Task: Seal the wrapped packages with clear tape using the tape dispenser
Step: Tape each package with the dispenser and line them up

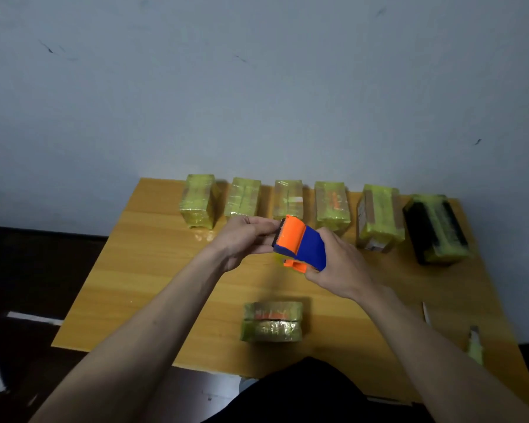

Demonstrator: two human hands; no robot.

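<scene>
Midair, we hold the tape dispenser [300, 244] above the bench [141, 270]: right hand [338, 267] grips its body, left hand [245, 239] fingers pinch its front edge. One package [272, 322] near edge; six packages [327, 206] along far edge.

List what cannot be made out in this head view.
- Tape end: hidden by the left hand at the tape dispenser blade.
- Tape roll: covered by the dispenser's shell and the right hand.
- Label on the near package: blurred.
- Small objects at the table right edge: too blurred to identify.
</scene>
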